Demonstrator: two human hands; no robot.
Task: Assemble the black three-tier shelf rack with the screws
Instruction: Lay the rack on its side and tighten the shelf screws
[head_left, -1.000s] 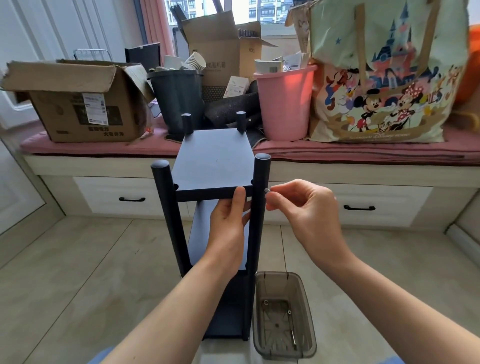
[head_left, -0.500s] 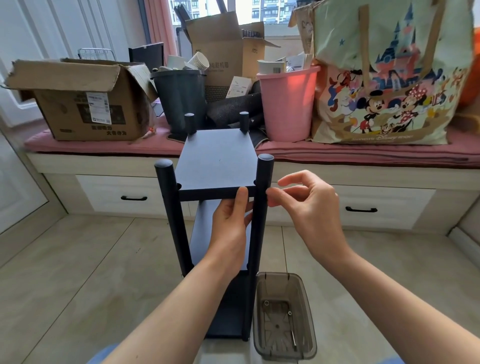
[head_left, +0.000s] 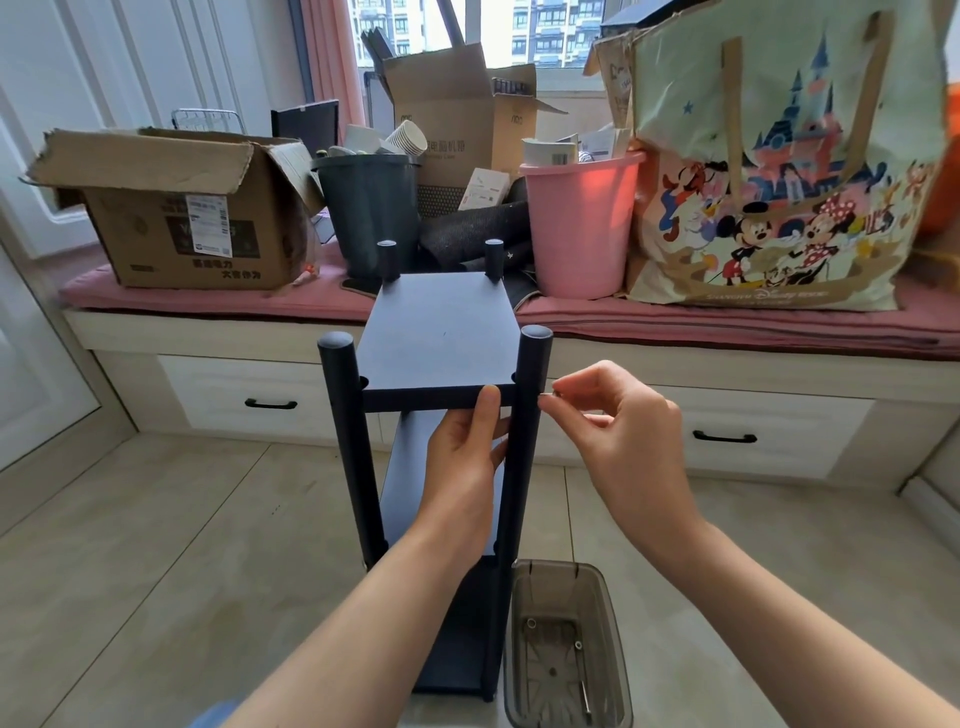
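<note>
The black three-tier shelf rack (head_left: 439, 332) stands upright on the floor in front of me, its four round posts rising above the top board. My left hand (head_left: 465, 457) grips the front edge of the top board from below, thumb on the edge beside the front right post (head_left: 530, 395). My right hand (head_left: 618, 431) pinches a small screw (head_left: 546, 396) between thumb and forefinger, pressed against the outer side of that post at the level of the top board. Lower boards are partly hidden by my left arm.
A smoky transparent plastic bin (head_left: 566, 644) with a few loose screws and a small tool sits on the floor right of the rack's base. Behind is a window bench with drawers, holding a cardboard box (head_left: 176, 218), dark bin (head_left: 371, 213), pink bucket (head_left: 582, 223) and cartoon tote bag (head_left: 774, 171).
My right hand's pinched fingertips have stayed at the outer side of the front right post, shifting slightly as they turn. My left hand keeps its grip on the top board.
</note>
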